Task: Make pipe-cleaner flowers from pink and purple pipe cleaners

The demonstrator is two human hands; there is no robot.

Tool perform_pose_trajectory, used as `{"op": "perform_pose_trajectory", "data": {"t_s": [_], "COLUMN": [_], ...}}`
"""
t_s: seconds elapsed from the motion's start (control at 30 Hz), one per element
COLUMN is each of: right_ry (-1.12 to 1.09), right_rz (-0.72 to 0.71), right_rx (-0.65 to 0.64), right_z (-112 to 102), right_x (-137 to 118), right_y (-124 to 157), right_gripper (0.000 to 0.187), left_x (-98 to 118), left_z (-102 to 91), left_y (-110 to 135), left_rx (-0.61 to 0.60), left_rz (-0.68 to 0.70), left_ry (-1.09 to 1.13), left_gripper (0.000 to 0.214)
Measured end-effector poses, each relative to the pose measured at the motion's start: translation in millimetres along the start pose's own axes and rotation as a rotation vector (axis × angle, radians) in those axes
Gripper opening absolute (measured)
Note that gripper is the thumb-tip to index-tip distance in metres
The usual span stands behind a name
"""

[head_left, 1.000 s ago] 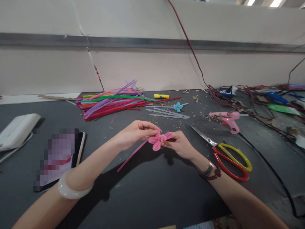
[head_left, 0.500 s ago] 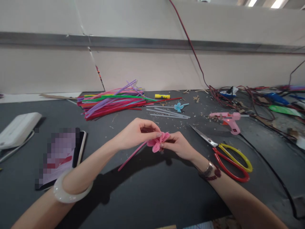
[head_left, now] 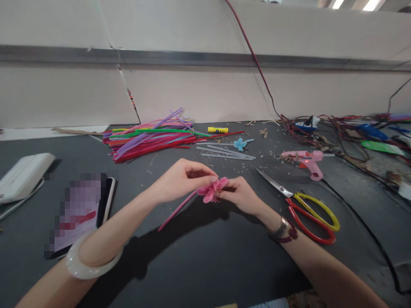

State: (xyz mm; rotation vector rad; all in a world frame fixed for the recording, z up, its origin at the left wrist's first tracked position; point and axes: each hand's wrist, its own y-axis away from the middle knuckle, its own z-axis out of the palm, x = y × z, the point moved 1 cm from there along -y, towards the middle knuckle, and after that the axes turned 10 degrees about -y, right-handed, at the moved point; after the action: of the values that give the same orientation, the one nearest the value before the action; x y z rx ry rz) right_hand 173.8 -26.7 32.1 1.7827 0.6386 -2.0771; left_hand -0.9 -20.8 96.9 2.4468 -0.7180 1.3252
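Both hands meet over the dark table (head_left: pixel 208 265) on a pink pipe-cleaner flower (head_left: pixel 212 191). My left hand (head_left: pixel 180 179) pinches its petals from the left, fingers curled. From the right, my right hand (head_left: pixel 239 194) grips the same flower with closed fingers. The flower's pink stem (head_left: pixel 176 210) trails down and left from the hands to the table. A white bangle is on my left wrist, and a metal band and dark red beads are on my right wrist.
A heap of coloured pipe cleaners (head_left: pixel 150 136) lies at the back, with a yellow glue stick (head_left: pixel 217 129), a small blue flower (head_left: pixel 240 144) and clear glue sticks (head_left: pixel 226 152). Scissors (head_left: pixel 302 205) and a pink glue gun (head_left: pixel 305 160) lie right. A phone (head_left: pixel 80 211) lies left.
The flower's petals have been squeezed closer together between the fingers. Both hands stay in nearly the same place.
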Motion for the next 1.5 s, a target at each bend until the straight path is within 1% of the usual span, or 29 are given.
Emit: {"op": "perform_pose_trajectory", "data": {"t_s": [0.17,0.23,0.3,0.53,0.7,0.77,0.87,0.9,0.97,1.03,1.07,1.13,1.23,1.3,1.5], "right_ry": [-0.003,0.004,0.023,0.134,0.132,0.099,0.014,-0.011,-0.042,-0.052,-0.052,-0.057,-0.096,-0.125,-0.24], "right_rz": [0.018,0.026,0.031,0.013,0.022,0.027,0.02,0.01,-0.02,-0.05,-0.061,-0.068,-0.054,-0.052,-0.04], "right_rx": [-0.006,-0.003,0.001,-0.014,-0.007,0.006,0.05,0.066,0.101,0.138,0.153,0.168,0.158,0.143,0.057], "right_z": [-0.4,-0.2,0.0,1.4,1.1,-0.4,-4.5,-6.1,-9.0,-11.1,-11.7,-12.2,-11.8,-11.4,-11.5], "right_x": [1.1,1.0,1.0,2.9,4.1,3.9,2.9,2.6,2.2,2.3,2.5,3.5,5.5,6.7,10.5], "right_y": [-0.5,-0.8,-0.8,0.1,-0.5,-1.1,-2.7,-3.4,-4.9,-6.2,-6.7,-7.5,-8.0,-8.0,-8.5], "right_gripper": [0.011,0.01,0.01,0.011,0.009,0.009,0.01,0.01,0.009,0.008,0.008,0.008,0.009,0.009,0.007], "left_x": [3.4,3.0,1.3,-10.3,-20.3,-25.9,-35.5,-38.5,-43.7,-48.8,-51.6,-57.3,-64.0,-66.4,-63.3], "left_z": [-0.4,0.9,2.1,5.0,6.8,5.1,2.5,3.3,9.0,19.1,24.8,35.1,45.3,48.7,49.8], "left_y": [3.5,3.5,2.2,-5.5,-8.9,-11.1,-15.4,-16.7,-18.5,-19.3,-19.4,-19.8,-20.5,-20.8,-19.2], "left_rx": [0.017,0.032,0.021,-0.075,-0.104,-0.095,-0.031,-0.028,-0.071,-0.109,-0.11,-0.048,0.041,0.074,0.169], "left_rz": [0.003,-0.013,-0.044,-0.184,-0.218,-0.206,-0.176,-0.157,-0.095,-0.061,-0.06,-0.057,-0.02,0.006,0.099], "left_ry": [-0.091,-0.093,-0.049,0.225,0.292,0.324,0.406,0.417,0.432,0.491,0.533,0.605,0.605,0.589,0.49], "left_gripper": [0.023,0.021,0.02,0.014,0.015,0.019,0.022,0.022,0.023,0.018,0.016,0.015,0.016,0.015,0.016]}}
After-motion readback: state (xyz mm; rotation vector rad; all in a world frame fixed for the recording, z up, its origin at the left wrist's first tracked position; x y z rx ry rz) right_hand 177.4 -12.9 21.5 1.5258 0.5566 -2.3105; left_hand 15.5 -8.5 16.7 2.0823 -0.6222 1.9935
